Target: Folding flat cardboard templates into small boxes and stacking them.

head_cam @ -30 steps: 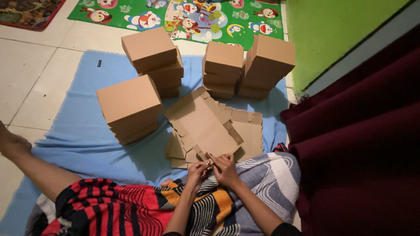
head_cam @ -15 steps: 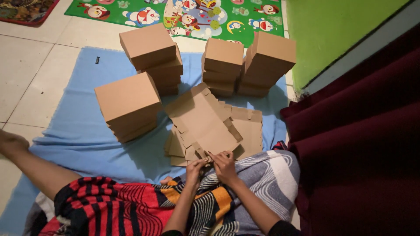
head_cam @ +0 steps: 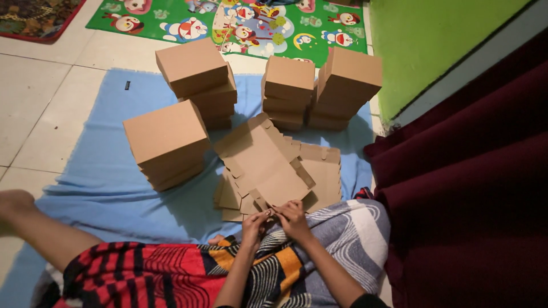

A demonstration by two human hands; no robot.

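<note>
Little had shifted since the half-second before, I saw: both hands had stayed pinched at the near edge of the flat cardboard blank [head_cam: 268, 165], and the view had only drifted slightly. Left hand [head_cam: 255, 224] had its fingertips closed on a small tab at the blank's near edge; right hand [head_cam: 292, 217] was curled tight on the same edge just beside it, fingers nearly touching the left's. That blank lay tilted on a pile of more flat blanks [head_cam: 319, 177], unfolded, brown, with notched flaps along its sides.

Moving outward, I noted a stack of folded brown boxes [head_cam: 166, 140] to the left of the pile, a taller stack [head_cam: 197, 77] behind it with its top box skewed, and two more stacks [head_cam: 288, 88] [head_cam: 347, 80] at the back, close together. All of it sat on a pale blue cloth [head_cam: 97, 188]. Across my lap lay patterned fabric [head_cam: 171, 274], red, black, orange and grey. Dark maroon drapery [head_cam: 474, 188] filled the right side, a green cartoon mat [head_cam: 240, 23] lay beyond the cloth, and a small dark object [head_cam: 127, 85] rested near the cloth's far left edge.
</note>
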